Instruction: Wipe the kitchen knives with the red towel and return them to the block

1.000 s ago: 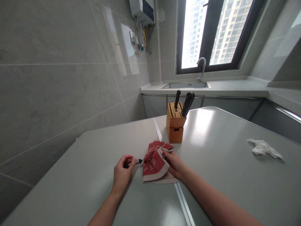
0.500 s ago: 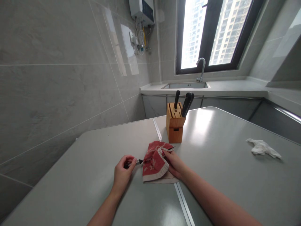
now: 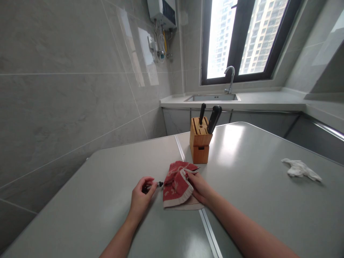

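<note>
My left hand [image 3: 142,195] is closed around a slim tool [image 3: 159,184] with a silver and black handle. Its black collar points at the left edge of a red towel [image 3: 177,188] with a pale border, and the rest of the tool is hidden, so its kind is unclear. My right hand [image 3: 199,186] grips the folded towel from the right, thumb on top. A thin dark point shows at the towel's upper right edge beside the fingers; I cannot tell whether it belongs to the tool. The towel's lower part lies over the table.
Behind the towel stands a wooden knife block [image 3: 201,141] with black-handled knives in it. A crumpled white tissue [image 3: 301,169] lies on the right of the grey table [image 3: 249,200]. Beyond the table are a counter, a sink [image 3: 212,97] and a faucet [image 3: 230,77].
Almost nothing differs. My left hand has shifted very slightly to the right, closer to the towel; my right hand and the towel stay in place.
</note>
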Available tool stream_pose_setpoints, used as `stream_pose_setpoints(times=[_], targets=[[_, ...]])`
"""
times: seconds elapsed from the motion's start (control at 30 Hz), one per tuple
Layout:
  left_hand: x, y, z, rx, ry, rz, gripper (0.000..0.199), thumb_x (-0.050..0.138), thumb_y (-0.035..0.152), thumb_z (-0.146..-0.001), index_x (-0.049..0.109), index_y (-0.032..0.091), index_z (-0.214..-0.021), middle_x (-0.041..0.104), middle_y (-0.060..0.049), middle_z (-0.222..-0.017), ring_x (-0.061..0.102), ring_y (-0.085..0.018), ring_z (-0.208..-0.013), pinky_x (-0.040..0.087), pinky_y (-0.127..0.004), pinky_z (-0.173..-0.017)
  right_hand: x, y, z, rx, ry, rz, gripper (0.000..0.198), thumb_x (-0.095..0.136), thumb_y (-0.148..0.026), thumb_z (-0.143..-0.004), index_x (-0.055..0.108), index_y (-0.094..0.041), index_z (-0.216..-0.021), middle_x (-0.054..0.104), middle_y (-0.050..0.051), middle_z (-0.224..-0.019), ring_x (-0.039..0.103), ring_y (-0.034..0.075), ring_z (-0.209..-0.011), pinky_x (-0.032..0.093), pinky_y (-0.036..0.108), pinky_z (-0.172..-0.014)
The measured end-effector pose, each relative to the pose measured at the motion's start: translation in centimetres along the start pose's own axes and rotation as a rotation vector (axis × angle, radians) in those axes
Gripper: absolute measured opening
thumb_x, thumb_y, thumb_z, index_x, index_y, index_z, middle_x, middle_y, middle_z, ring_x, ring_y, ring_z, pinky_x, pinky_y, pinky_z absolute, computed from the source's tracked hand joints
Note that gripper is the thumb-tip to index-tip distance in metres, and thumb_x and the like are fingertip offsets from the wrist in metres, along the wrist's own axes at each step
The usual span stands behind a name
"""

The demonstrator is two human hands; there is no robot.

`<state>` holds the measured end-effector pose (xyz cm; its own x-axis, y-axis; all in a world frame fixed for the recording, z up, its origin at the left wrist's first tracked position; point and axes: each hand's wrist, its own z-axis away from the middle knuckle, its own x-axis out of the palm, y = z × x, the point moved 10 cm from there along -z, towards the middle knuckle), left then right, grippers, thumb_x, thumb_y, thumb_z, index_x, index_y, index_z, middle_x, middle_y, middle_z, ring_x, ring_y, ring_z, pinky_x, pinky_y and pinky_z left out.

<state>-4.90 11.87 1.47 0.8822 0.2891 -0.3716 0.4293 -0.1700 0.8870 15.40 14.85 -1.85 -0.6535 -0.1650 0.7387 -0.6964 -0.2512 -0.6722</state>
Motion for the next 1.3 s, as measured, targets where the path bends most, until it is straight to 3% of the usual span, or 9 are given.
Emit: stream_pose_setpoints(times=[1.3], targets=[[1.11, -0.41, 0.05, -0.001, -0.097, -0.058, 0.025, 0.062, 0.040, -0.074, 0.060, 0.016, -0.083, 0.065, -0.004, -0.079, 0.061, -0.018, -0.074, 0.049, -0.029, -0.072, 0.30, -0.02, -0.04, -0.017, -0.020, 0.014, 0.023, 0.069, -0.027, -0.073, 0.067, -0.015, -0.091, 0.071, 0.006, -0.087, 0.065, 0.016, -0.080, 0.046, 0.031, -0.083]])
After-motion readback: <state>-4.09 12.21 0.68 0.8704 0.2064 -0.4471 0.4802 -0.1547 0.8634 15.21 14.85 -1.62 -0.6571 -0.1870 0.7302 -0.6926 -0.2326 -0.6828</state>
